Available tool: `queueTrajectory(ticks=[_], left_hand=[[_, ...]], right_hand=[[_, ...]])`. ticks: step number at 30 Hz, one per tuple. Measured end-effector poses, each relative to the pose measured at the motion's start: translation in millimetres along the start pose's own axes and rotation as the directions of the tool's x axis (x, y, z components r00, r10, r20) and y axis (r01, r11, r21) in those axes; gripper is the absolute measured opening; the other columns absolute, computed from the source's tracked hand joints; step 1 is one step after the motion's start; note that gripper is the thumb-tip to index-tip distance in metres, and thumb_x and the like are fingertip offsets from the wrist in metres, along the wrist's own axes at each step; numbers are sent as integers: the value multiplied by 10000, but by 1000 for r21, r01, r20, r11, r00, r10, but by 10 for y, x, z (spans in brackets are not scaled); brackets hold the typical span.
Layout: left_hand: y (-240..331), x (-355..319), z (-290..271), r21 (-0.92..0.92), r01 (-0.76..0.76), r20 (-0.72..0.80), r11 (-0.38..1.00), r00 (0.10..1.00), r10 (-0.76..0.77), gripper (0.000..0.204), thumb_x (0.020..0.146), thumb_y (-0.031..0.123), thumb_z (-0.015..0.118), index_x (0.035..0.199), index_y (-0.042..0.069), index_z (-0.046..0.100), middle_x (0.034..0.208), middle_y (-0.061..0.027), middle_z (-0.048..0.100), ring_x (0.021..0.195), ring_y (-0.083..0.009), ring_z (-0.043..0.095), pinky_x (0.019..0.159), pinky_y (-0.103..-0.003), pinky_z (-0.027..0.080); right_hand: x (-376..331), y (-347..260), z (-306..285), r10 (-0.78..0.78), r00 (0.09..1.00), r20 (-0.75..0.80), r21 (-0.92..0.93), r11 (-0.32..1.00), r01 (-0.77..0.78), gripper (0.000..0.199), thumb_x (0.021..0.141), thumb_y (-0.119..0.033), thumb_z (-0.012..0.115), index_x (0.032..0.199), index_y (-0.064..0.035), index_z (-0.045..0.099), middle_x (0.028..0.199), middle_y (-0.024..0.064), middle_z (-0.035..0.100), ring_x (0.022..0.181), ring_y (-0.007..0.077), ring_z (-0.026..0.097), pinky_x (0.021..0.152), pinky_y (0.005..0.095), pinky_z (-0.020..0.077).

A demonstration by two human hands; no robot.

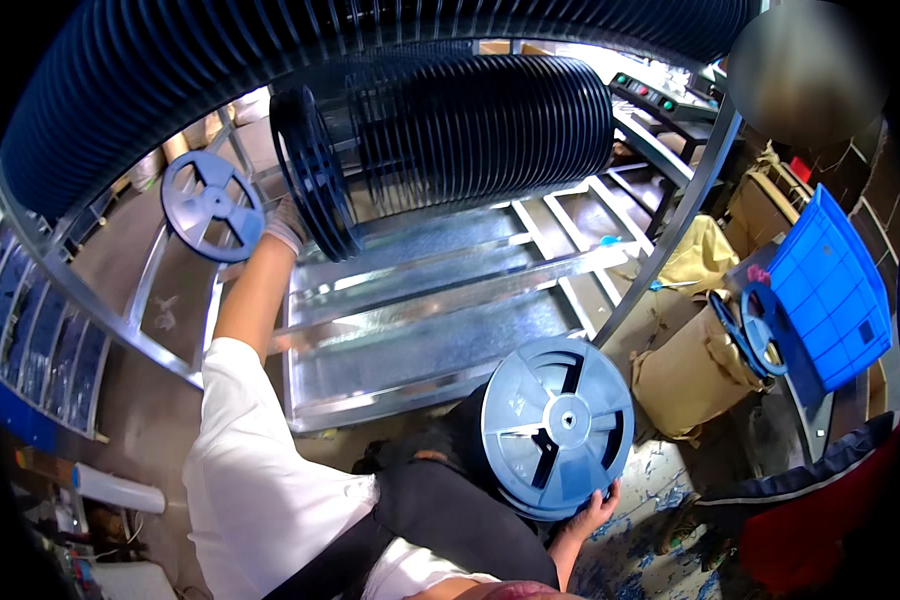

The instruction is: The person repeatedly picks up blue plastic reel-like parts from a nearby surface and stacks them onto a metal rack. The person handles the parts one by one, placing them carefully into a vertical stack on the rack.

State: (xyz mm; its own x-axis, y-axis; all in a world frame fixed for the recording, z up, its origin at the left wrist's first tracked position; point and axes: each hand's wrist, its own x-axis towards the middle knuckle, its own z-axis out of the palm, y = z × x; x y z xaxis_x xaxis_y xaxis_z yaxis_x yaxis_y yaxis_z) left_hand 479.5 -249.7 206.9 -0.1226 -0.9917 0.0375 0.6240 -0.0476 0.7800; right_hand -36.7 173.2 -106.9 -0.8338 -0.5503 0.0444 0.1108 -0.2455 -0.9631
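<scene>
A metal rack [420, 388] stands from the centre toward twelve o'clock, its lower panels catching white glare. The floor [150, 425] is dull grey-brown at eight o'clock and littered with blue scraps [660, 490] between four and five. Slatted shelving [42, 345] curves at nine, a blue crate [832, 290] leans at three, and a button panel [645, 92] sits between one and two.
</scene>
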Motion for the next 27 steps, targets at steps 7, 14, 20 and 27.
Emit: queueTrajectory(ticks=[7,14,20,27], left_hand=[[5,1498,-669,-72,262,-65,962,962,-267,437,917,481,426,1089,138,634,1088,-72,647,984,-283,590,881,-462,446],[-137,1416,-417,-17,201,-112,979,973,-201,510,947,475,322,1219,126,574,1261,-60,579,1174,-254,497,1006,-412,366],[-47,1358,-332,26,96,-212,995,973,-88,507,963,437,296,1263,101,530,1307,-82,540,1212,-247,480,1032,-387,352],[0,1301,-201,79,-8,-286,997,958,30,511,977,404,270,1315,81,475,1362,-100,488,1257,-241,450,1064,-368,328]], right_hand=[[-52,-213,139,1,1000,-27,27,1000,0,510,807,-172,616,1258,-4,446,1281,132,440,1147,247,445,1003,375,349],[-1,-146,150,39,998,-39,-38,998,-41,528,796,-180,637,1252,4,446,1263,142,461,1120,244,461,996,364,352],[62,-60,121,37,999,-5,-58,998,-37,530,804,-191,653,1252,0,445,1259,138,465,1115,242,467,981,365,362],[1,-161,193,22,999,-40,-76,997,-25,539,806,-222,668,1245,6,454,1240,138,478,1105,243,475,967,373,368]])
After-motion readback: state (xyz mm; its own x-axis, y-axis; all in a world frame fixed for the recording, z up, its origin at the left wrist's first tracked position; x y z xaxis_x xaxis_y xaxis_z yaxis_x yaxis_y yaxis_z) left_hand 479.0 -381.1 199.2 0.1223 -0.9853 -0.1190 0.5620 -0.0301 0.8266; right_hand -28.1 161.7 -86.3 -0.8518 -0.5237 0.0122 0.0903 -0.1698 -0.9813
